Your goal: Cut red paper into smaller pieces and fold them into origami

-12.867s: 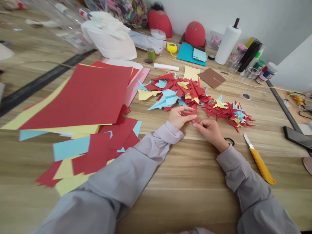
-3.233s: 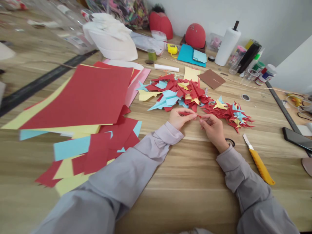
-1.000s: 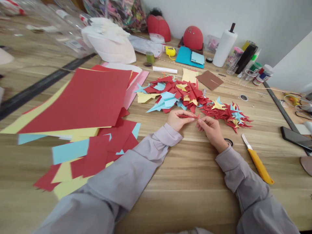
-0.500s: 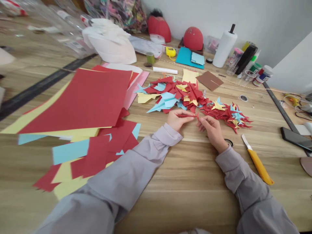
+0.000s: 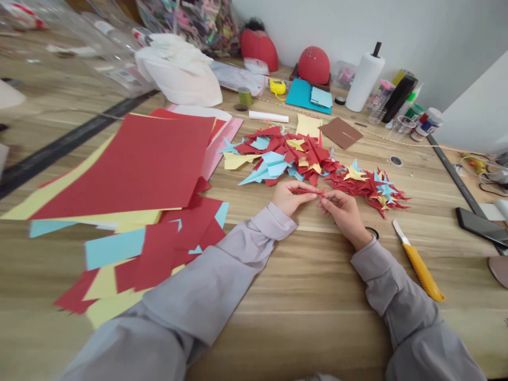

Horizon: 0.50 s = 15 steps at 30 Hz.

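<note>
Between my hands is a small folded red paper (image 5: 308,191). My left hand (image 5: 291,198) pinches its body from the left, fingers closed. The fingers of my right hand (image 5: 344,210) are closed on its pointed right end. Just behind my hands lies a heap of folded red, blue and yellow paper pieces (image 5: 273,165), which runs on to the right as smaller folded pieces (image 5: 367,184). To the left are large red sheets (image 5: 130,164) over yellow ones, with smaller cut red, blue and yellow pieces (image 5: 159,251) in front.
A yellow-handled cutter (image 5: 423,270) lies right of my right hand, and a black ring-shaped handle (image 5: 373,232) shows by my right wrist. A phone (image 5: 482,226) is at the right edge. Bottles (image 5: 426,124), a tape measure (image 5: 277,86) and blue paper (image 5: 299,95) stand or lie at the back.
My right hand has shifted slightly left, closer to my left hand, and its fingers now meet the red paper's tip. The paper's right end looks less upright. The view has moved very slightly.
</note>
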Each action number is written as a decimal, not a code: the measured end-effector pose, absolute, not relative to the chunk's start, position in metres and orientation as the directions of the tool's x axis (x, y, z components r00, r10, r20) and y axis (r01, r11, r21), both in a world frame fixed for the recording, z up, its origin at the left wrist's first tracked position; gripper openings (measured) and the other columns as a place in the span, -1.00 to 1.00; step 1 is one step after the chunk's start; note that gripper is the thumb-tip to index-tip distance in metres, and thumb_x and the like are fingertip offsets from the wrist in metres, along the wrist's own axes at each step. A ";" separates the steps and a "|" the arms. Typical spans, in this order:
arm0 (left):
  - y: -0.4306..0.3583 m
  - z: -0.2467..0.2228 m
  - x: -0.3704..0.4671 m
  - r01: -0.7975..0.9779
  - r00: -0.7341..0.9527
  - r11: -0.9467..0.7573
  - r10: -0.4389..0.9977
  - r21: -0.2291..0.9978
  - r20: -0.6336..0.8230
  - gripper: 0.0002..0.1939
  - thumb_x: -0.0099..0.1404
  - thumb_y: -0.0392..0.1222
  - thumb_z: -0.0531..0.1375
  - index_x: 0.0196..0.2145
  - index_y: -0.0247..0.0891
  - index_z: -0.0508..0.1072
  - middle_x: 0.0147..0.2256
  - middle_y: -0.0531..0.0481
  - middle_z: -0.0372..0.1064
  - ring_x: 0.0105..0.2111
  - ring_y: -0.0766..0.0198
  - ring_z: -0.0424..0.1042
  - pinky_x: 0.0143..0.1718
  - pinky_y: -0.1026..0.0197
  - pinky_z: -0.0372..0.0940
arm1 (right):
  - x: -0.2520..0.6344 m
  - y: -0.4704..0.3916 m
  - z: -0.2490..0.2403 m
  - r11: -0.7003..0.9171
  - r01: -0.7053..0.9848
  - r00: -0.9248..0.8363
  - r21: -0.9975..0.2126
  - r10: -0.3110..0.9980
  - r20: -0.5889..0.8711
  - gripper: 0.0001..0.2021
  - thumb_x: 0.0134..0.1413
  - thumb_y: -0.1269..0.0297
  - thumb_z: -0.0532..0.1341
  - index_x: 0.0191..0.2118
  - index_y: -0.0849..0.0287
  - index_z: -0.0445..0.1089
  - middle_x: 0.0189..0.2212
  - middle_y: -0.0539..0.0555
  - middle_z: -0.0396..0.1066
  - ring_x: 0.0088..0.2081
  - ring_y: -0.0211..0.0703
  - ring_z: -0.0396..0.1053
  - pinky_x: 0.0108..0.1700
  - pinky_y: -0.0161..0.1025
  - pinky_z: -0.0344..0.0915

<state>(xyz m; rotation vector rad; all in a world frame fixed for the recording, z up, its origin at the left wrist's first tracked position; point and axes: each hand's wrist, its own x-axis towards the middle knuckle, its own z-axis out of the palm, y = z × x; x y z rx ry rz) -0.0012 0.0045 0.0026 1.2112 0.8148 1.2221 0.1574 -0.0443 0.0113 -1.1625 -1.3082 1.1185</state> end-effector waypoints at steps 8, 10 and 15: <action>0.006 -0.001 0.001 -0.310 0.155 -0.025 0.985 0.950 0.077 -0.78 -0.21 -0.20 0.46 -0.51 -0.26 0.61 -0.45 -0.06 0.56 -0.40 0.21 0.50 -0.21 0.13 0.38 | 0.158 -0.044 0.012 0.051 0.035 0.033 -0.998 0.998 0.052 -0.87 -0.12 0.23 0.31 -0.39 0.13 0.42 -0.54 -0.05 0.47 -0.56 -0.32 0.33 -0.47 -0.32 0.26; 0.006 0.000 0.001 -0.316 0.150 -0.017 0.986 0.948 0.068 -0.79 -0.21 -0.21 0.46 -0.52 -0.25 0.61 -0.46 -0.05 0.56 -0.40 0.22 0.49 -0.22 0.14 0.37 | 0.158 -0.045 0.013 0.050 0.024 0.051 -0.998 0.997 0.051 -0.89 -0.12 0.26 0.30 -0.41 0.13 0.41 -0.54 -0.05 0.46 -0.56 -0.32 0.32 -0.48 -0.32 0.24; 0.005 0.002 0.001 -0.314 0.177 -0.030 0.980 0.949 0.090 -0.81 -0.22 -0.23 0.45 -0.53 -0.24 0.61 -0.45 -0.05 0.57 -0.39 0.21 0.50 -0.20 0.14 0.38 | 0.158 -0.046 0.016 0.055 -0.018 0.046 -0.998 0.997 0.055 -0.91 -0.10 0.25 0.28 -0.41 0.12 0.42 -0.53 -0.05 0.46 -0.55 -0.31 0.32 -0.47 -0.32 0.22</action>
